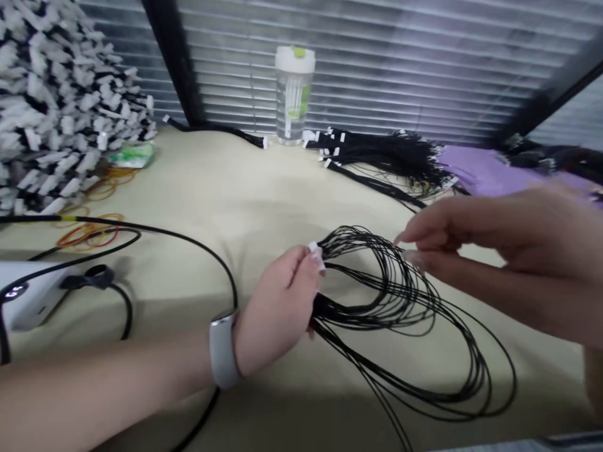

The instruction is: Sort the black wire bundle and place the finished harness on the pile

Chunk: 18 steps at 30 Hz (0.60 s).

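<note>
My left hand (282, 301) is closed around a bundle of thin black wires (391, 289) with a white connector (317, 254) at the thumb. The wires leave the grip in loose loops to the right, some reaching low over the table. My right hand (499, 257) is at the upper right of these loops, slightly blurred. Its thumb and forefinger are brought close together in a pinch right at the wires. Whether a wire lies between those fingertips cannot be made out.
A large pile of white-ended black cables (61, 107) rises at the left. Nearby lie rubber bands (89, 235), a white device (32, 295) and a thick black cable (188, 238). At the back stand a clear bottle (294, 100) and more wire bundles (381, 154), beside purple material (475, 169).
</note>
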Available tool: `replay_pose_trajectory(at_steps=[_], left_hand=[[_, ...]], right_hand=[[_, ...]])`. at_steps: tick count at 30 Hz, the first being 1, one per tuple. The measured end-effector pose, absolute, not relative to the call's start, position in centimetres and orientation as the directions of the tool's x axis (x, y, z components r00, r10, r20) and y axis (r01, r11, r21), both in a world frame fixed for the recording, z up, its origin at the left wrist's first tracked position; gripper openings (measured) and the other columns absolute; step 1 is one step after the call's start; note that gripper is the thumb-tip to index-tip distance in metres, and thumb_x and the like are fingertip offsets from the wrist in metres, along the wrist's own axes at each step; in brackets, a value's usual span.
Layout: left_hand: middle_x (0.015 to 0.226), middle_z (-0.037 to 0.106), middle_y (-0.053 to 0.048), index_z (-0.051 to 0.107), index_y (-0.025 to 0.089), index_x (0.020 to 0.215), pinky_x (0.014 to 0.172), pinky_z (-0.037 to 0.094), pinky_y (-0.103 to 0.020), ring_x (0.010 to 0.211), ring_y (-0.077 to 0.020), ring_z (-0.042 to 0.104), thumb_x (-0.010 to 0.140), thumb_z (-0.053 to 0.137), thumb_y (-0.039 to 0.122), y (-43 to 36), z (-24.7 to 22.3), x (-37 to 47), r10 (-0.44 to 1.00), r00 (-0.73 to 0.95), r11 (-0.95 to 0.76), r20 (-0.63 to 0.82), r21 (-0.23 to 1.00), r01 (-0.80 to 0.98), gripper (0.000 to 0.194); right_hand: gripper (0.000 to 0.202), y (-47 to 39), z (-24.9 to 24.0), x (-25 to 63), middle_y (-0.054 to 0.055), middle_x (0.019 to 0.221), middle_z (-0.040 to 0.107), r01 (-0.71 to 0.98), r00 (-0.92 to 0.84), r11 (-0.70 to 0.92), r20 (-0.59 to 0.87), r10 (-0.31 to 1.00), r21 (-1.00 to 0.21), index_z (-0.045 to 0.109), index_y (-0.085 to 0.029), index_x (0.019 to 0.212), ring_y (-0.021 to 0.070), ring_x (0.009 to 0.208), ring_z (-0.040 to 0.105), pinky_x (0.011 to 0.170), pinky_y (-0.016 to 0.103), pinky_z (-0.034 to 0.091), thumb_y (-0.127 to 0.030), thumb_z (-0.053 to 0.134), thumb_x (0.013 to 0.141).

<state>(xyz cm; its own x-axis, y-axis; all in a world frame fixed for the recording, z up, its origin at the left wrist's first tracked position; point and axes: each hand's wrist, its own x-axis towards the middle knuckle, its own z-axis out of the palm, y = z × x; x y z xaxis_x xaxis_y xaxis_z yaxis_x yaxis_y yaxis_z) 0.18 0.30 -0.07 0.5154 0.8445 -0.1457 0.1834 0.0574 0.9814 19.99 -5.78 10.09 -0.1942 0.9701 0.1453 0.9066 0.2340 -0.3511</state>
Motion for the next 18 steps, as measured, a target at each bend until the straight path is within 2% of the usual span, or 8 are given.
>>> replay_pose_trajectory(at_steps=[4,7,10,15,16,18], left_hand=[[0.055,0.040,0.005,0.039,0.017,0.067,0.036,0.030,-0.015,0.040,-0.0048,0.035,0.092,0.035,0.044,0.2,0.3,0.3,0.873,0.462,0.076,-0.155,0.980,0.185,0.037],[0.055,0.040,0.004,0.039,0.017,0.065,0.038,0.031,-0.014,0.042,-0.0046,0.036,0.092,0.036,0.041,0.1,0.6,0.5,0.886,0.439,0.063,-0.148,0.977,0.203,0.037],[0.055,0.040,0.004,0.039,0.017,0.064,0.039,0.033,-0.014,0.043,-0.0047,0.036,0.092,0.037,0.041,0.1,0.6,0.6,0.892,0.429,0.053,-0.143,0.975,0.216,0.037],[0.055,0.040,0.004,0.044,0.017,0.066,0.036,0.032,-0.015,0.042,-0.0052,0.037,0.090,0.039,0.047,0.3,0.7,0.7,0.903,0.387,0.096,-0.189,0.964,0.247,0.039],[0.054,0.040,0.004,0.044,0.017,0.066,0.036,0.032,-0.015,0.041,-0.0055,0.037,0.090,0.039,0.047,0.4,0.7,0.7,0.900,0.385,0.115,-0.205,0.963,0.244,0.039],[0.053,0.038,0.005,0.044,0.017,0.067,0.035,0.032,-0.015,0.040,-0.0056,0.036,0.090,0.039,0.046,0.4,0.7,0.7,0.895,0.384,0.148,-0.227,0.963,0.223,0.038]], right_hand=[[0.018,-6.3,8.4,21.4,-0.002,0.064,0.059,0.937,-0.232,0.203,-0.073,0.970,-0.284,0.061,-0.021,0.083,0.0060,0.052,0.050,0.045,0.018,0.034,-0.026,0.045,0.088],[0.017,-6.6,7.7,21.6,-0.002,0.057,0.056,0.908,-0.223,0.160,-0.124,0.967,-0.386,0.062,-0.019,0.082,0.0049,0.047,0.047,0.044,0.017,0.033,-0.027,0.048,0.086],[0.015,-7.2,7.3,21.4,-0.003,0.053,0.052,0.870,-0.188,0.119,-0.098,0.977,-0.478,0.060,-0.019,0.078,0.0048,0.045,0.044,0.042,0.015,0.032,-0.033,0.056,0.082],[0.033,-8.7,7.8,20.8,-0.003,0.055,0.044,0.808,-0.094,0.157,0.138,0.986,-0.567,0.052,-0.019,0.068,0.0063,0.049,0.039,0.042,0.017,0.031,-0.048,0.066,0.075],[0.036,-8.9,7.9,20.7,-0.002,0.053,0.042,0.774,-0.096,0.139,0.103,0.990,-0.617,0.050,-0.019,0.064,0.0062,0.048,0.037,0.040,0.018,0.029,-0.050,0.063,0.077],[0.041,-9.0,7.7,20.1,-0.002,0.050,0.038,0.702,-0.186,0.060,-0.101,0.977,-0.710,0.046,-0.017,0.059,0.0053,0.045,0.033,0.037,0.018,0.024,-0.049,0.055,0.083]])
